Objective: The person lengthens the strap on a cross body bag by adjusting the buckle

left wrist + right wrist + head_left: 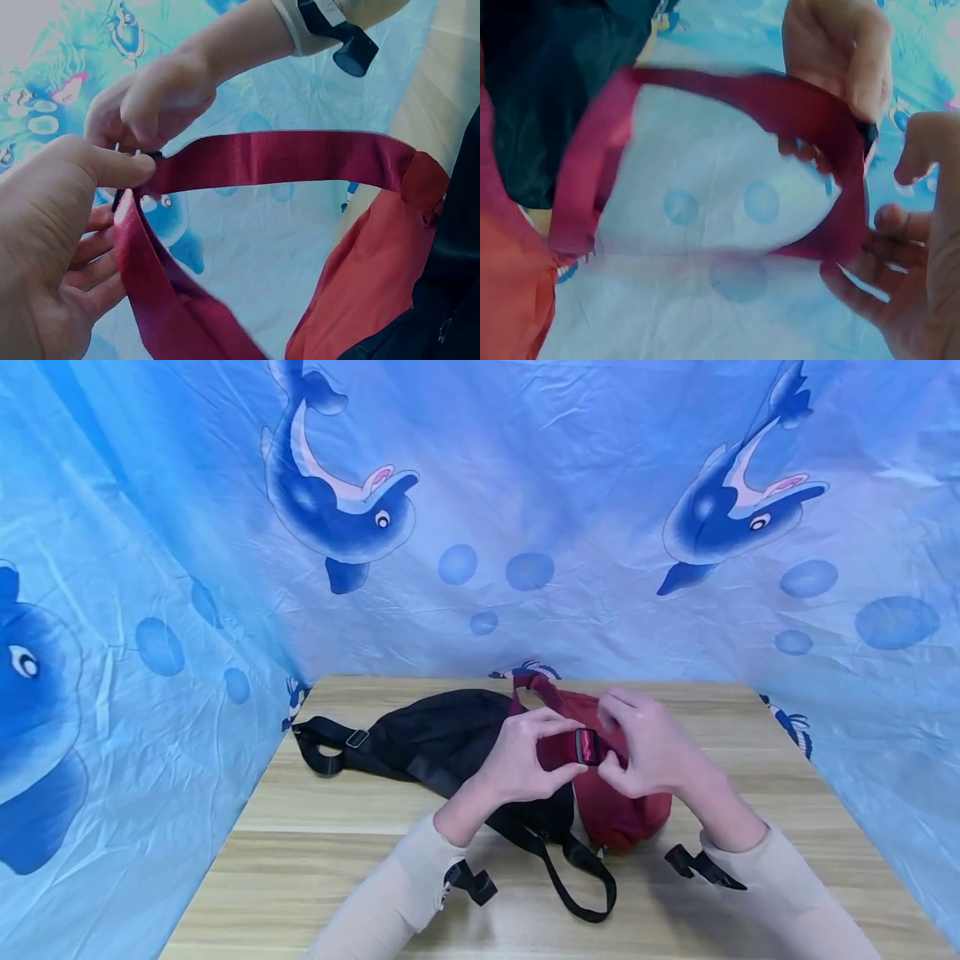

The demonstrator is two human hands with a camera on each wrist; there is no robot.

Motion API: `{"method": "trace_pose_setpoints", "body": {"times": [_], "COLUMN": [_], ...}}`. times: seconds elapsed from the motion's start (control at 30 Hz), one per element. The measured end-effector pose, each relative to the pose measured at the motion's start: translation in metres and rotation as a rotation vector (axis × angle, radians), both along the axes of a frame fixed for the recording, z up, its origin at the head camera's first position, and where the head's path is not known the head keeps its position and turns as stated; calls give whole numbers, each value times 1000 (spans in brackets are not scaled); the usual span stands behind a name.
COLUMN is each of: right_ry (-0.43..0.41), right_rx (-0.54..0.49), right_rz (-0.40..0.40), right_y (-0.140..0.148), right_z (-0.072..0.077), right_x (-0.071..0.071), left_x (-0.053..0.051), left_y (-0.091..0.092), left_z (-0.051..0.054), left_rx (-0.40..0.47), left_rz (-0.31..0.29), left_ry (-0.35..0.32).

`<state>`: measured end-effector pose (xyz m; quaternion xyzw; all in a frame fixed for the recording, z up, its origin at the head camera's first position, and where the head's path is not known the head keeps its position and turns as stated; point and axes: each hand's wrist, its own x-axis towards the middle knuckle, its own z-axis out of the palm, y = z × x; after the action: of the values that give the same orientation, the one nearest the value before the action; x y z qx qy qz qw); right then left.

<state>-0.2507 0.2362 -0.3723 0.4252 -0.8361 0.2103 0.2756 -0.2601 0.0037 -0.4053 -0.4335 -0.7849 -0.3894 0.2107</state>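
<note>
A red-and-black bag (461,727) lies on the wooden table, its red part to the right. My left hand (525,758) pinches a small black slider buckle (587,747) between thumb and fingers. Red webbing threads the buckle, and a squiggle of it shows inside the frame. Just to the right, my right hand (651,747) is close against the buckle. In the right wrist view, its thumb stands apart from its fingers, which touch the blurred red strap (832,232). From the left wrist, the red strap (285,159) forms a raised loop above the bag.
A black strap with a metal adjuster (357,738) extends left from the bag. Another black strap (581,910) loops toward the front edge of the table (300,860). Blue dolphin-print cloth (495,468) surrounds the table at the back and sides. Black bands circle both sleeves.
</note>
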Motion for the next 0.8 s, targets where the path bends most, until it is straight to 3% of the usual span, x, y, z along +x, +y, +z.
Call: {"method": "trace_pose_setpoints", "body": {"times": [0.2,0.33,0.57,0.8], "right_ry": [-57,-78,-320,-357], "right_rx": [-66,-32,40,43], "right_rz": [98,69,-5,-54], "right_y": [5,7,6,3], "right_z": [-1,2,9,10], "right_x": [1,2,4,4], "left_x": [-3,-2,2,3], "left_y": [-3,-3,-3,-4], "left_z": [-1,-1,1,4], "left_rx": [-17,-35,-75,-95], "left_rz": [32,35,28,49], "left_ry": [9,-8,-37,-45]}}
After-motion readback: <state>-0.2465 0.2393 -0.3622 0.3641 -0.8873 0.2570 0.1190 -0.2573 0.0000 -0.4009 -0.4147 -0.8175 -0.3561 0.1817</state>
